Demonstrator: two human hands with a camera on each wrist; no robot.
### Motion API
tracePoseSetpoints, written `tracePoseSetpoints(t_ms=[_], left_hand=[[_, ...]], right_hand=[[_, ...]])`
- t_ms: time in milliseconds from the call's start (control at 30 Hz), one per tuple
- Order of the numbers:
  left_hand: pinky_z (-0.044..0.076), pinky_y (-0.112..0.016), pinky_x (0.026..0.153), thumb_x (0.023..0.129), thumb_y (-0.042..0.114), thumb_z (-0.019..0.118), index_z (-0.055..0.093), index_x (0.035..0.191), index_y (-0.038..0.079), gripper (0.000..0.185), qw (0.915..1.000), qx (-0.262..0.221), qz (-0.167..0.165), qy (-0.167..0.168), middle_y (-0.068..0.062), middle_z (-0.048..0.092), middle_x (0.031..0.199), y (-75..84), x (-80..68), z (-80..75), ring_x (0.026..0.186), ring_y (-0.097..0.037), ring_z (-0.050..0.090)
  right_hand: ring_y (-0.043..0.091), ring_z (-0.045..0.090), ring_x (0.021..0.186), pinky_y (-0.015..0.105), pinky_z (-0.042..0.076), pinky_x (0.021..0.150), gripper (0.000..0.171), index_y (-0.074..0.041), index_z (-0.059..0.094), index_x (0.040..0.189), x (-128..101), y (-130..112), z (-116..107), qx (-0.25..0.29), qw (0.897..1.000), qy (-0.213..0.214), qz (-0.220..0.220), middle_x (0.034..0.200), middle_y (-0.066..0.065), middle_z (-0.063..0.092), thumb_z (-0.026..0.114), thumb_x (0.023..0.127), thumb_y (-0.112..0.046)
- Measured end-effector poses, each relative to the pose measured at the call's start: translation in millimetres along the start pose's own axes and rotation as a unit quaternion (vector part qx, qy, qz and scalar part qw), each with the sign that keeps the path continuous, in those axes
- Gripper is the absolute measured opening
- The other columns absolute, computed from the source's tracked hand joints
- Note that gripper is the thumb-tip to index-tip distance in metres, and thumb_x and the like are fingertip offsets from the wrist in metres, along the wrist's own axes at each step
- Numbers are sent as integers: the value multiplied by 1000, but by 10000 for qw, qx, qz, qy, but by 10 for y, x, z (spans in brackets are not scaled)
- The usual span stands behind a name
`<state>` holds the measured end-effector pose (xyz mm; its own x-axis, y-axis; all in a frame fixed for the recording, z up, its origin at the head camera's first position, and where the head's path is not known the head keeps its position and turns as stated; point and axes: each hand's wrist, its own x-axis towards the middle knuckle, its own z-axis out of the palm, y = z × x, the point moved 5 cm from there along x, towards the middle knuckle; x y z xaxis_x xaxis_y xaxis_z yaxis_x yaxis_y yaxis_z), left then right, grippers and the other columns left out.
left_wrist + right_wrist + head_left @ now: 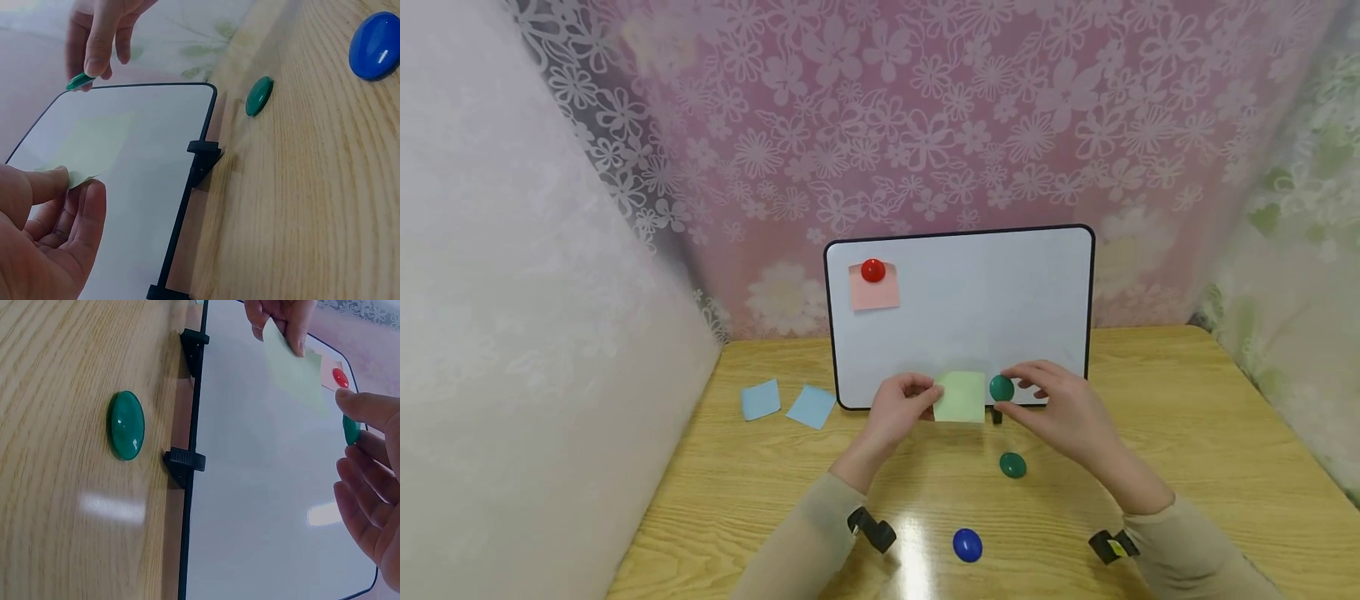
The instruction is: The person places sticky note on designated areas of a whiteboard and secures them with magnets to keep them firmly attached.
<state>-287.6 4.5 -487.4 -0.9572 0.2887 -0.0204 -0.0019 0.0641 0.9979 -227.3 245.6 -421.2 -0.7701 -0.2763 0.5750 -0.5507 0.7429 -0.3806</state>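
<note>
My left hand (pixel 898 410) pinches a pale green sticky note (pixel 961 397) by its left edge, in front of the lower part of a whiteboard (pixel 977 308). Between thumb and fingers, my right hand (pixel 1063 408) holds a green round magnet (pixel 1002 388) just right of the note. The right wrist view shows this magnet (pixel 351 429) edge-on, apart from the note (pixel 294 372). A second green magnet (pixel 1012 465) lies on the table below the hands. Nearer the front is a blue magnet (pixel 967 545).
At the board's upper left, a red magnet (pixel 873 270) sits on a pink sticky note (pixel 875 292). Two blue sticky notes, one at the far left (pixel 761 400) and another (pixel 812 407) beside the board, lie on the wooden table (pixel 737 508). Black feet (pixel 185 460) support the board's lower edge.
</note>
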Motion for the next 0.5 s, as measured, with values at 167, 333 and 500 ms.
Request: tracePoseSetpoints(t_ms=[167,333,500], left_hand=[[59,-59,92,104,20,75,74,116,2,22,10000,-6,-45,26,-9,70,98,57,28,15,82,-25,70],[59,-59,91,103,20,75,74,117,2,23,10000,37,-54,76,-8,71,98,121,70,38,81,-24,70],[62,-51,87,104,21,75,74,117,3,23,9997,197,-79,124,-6,71,98,155,141,63,78,-18,70]], right_hand=[[25,73,92,43,64,69,45,-7,77,116,46,-4,-33,-16,9998,165,-82,112,6,75,98,78,-19],[25,73,90,44,63,68,44,-6,78,116,111,1,-86,-63,9994,310,-138,111,7,75,98,78,-17],[26,73,92,46,63,70,44,-5,78,118,186,24,-92,-149,9996,227,-116,113,7,74,97,80,-17]])
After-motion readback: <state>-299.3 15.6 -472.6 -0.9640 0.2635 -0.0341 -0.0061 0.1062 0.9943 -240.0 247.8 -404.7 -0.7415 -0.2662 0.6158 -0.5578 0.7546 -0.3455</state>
